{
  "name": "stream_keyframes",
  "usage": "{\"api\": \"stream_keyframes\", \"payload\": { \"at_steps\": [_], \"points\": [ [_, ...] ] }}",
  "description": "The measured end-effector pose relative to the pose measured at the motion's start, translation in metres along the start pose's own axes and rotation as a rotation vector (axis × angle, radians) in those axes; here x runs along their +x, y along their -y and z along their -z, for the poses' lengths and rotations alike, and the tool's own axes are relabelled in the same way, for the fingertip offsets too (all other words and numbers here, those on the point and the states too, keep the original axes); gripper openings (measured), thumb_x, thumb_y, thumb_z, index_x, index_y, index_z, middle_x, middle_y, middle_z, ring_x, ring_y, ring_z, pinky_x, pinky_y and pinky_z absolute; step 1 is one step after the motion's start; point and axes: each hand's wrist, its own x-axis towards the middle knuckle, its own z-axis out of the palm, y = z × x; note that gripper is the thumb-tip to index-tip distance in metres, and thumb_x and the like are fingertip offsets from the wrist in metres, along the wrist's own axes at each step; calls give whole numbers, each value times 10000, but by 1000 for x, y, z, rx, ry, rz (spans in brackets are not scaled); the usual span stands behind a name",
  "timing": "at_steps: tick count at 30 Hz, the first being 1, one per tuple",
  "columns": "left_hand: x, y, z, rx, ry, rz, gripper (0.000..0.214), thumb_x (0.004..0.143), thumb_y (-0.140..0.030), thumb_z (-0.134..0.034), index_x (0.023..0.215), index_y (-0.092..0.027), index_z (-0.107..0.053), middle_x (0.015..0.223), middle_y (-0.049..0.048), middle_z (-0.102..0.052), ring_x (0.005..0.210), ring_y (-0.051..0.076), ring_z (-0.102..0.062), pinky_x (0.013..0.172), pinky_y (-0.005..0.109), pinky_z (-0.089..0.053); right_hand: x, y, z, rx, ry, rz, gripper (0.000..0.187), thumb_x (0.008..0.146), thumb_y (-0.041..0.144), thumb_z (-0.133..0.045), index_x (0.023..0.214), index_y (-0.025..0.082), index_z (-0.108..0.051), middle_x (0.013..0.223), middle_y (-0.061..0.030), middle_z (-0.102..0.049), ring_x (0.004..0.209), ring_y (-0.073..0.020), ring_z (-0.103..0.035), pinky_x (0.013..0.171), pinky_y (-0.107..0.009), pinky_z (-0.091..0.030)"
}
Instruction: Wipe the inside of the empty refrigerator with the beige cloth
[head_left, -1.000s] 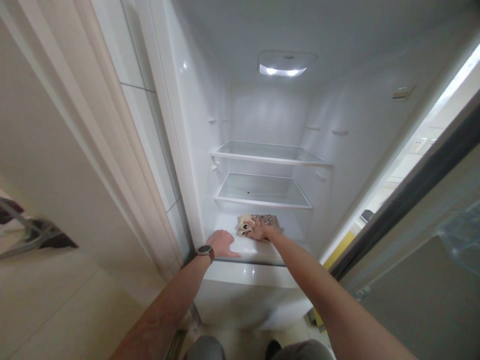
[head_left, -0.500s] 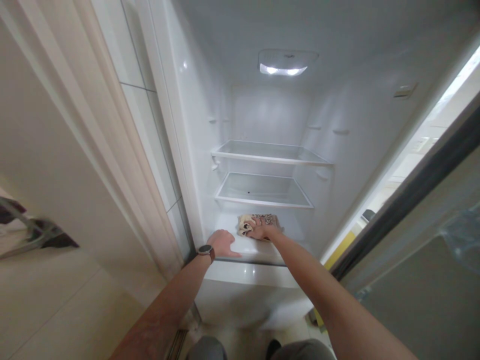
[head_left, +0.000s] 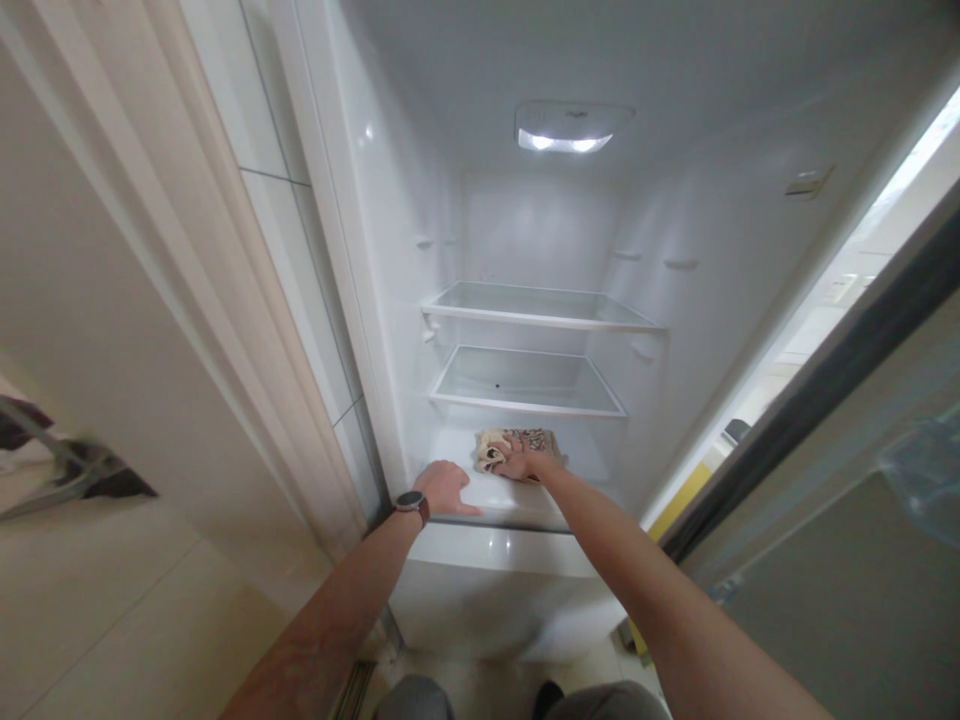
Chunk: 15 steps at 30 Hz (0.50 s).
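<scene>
While the lamp (head_left: 566, 142) is shining at the upper centre of the frame, one cloth (head_left: 544, 440) is lying at the lower centre, on the white floor (head_left: 491, 490) of an open refrigerator (head_left: 540, 220), just below the front rim of the lower shelf (head_left: 525, 408).

Cloth, one: cream with dark patterning, bunching at its left end, flattening toward the right. Judging by its folds, it is probably handling as a soft, limp, light piece, giving under pressure and posing no worry about breakage. Whether it is holding moisture is not showing. On so glossy a surface it is likely sliding easily if dry, dragging more if damp.

Points of hold: the thick bunch at left is seemingly offering the fullest handful; the flatter middle is better suiting a spread palm; a corner pinched alone is likely letting the rest unfold.

Right hand (head_left: 516, 462), one: resting over the middle of the cloth, fingers spreading across it; whether the fingertips are gripping a fold is not showing.

Left hand (head_left: 444, 487), one: lying lower and to the left of the cloth, holding nothing, thumb and fingers standing apart; whether it is touching the floor is not clear. A watch (head_left: 410, 501) is circling its wrist. Both hands are staying separate, the cloth's bunched end facing the left one.
</scene>
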Motion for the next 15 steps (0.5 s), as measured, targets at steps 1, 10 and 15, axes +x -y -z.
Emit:
{"api": "stream_keyframes", "payload": {
  "at_steps": [1, 10, 15],
  "points": [
    [0, 0, 0, 0, -1, 0, 682, 759, -868, -602, 717, -204, -750, 803, 146, -748, 831, 328, -711, 761, 397, -485, 0, 0, 0, 8, -3, 1, 993, 798, 851, -498, 1666, 470, -202, 1774, 35, -4, 1613, -415, 74, 1241, -725, -82],
    [1, 1, -1, 17, -5, -18, 718, 773, -887, -566, 708, -196, -749, 789, 155, -746, 805, 332, -714, 729, 396, -481, 1, 0, -1, -16, 0, 4, 948, 825, 858, -446, 1661, 489, -194, 1774, 47, 14, 1616, -410, 65, 1228, -745, -102],
    [0, 1, -1, 0, -12, -5, 697, 744, -883, -602, 685, -202, -734, 797, 144, -753, 819, 314, -714, 753, 382, -481, 4, -2, -2, -8, 2, 11, 944, 829, 843, -449, 1662, 491, -177, 1774, 45, 28, 1613, -406, 107, 1224, -754, -77]
  ]
}}
